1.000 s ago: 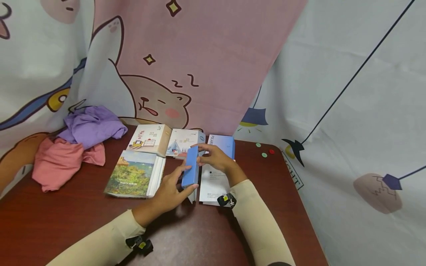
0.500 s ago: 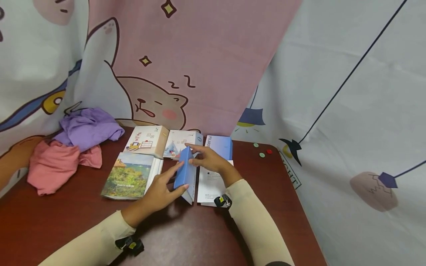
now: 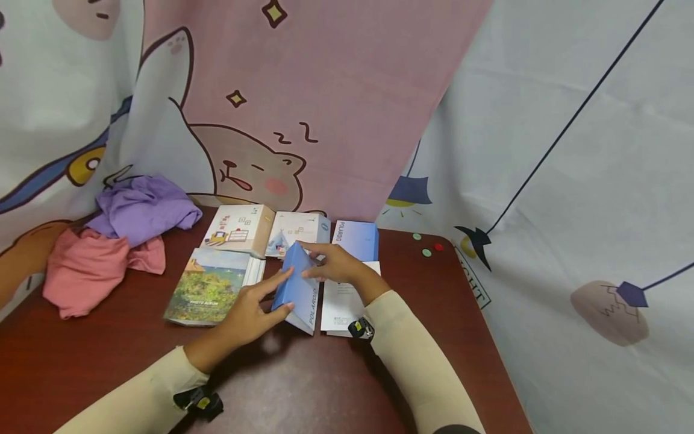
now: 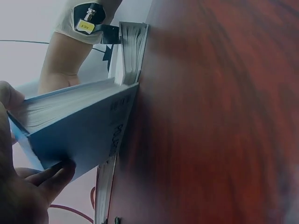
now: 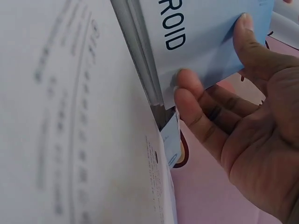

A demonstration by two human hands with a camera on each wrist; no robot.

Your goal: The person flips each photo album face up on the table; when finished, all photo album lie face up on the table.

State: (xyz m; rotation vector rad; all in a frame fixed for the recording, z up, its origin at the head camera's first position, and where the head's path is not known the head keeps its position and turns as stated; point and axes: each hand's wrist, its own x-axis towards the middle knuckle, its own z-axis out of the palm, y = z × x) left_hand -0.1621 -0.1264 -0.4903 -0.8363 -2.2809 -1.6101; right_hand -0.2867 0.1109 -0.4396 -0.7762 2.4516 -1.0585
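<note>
A blue album marked POLAROID (image 3: 299, 294) is tilted up on its edge over the dark red table, spine raised and leaning left. My left hand (image 3: 241, 313) grips its near end, thumb on one side and fingers on the other, as the left wrist view shows of the album's end (image 4: 84, 128). At the far end my right hand (image 3: 336, 265) pinches it; in the right wrist view the thumb lies on the printed cover (image 5: 205, 46) and the fingertips touch its lower edge. The album's lower edge is close over the table.
Left of it lies a photo album with a painted landscape (image 3: 208, 289). Behind stand two illustrated albums (image 3: 235, 226) and another blue album (image 3: 360, 238). A white album (image 3: 338, 310) lies at right. Purple cloth (image 3: 143, 208) and pink cloth (image 3: 87, 271) are heaped at left; small discs (image 3: 426, 252) lie at far right.
The blue album has tipped over to the left, so its lettered cover faces up more. Both hands have moved with it, the left hand farther left and lower.
</note>
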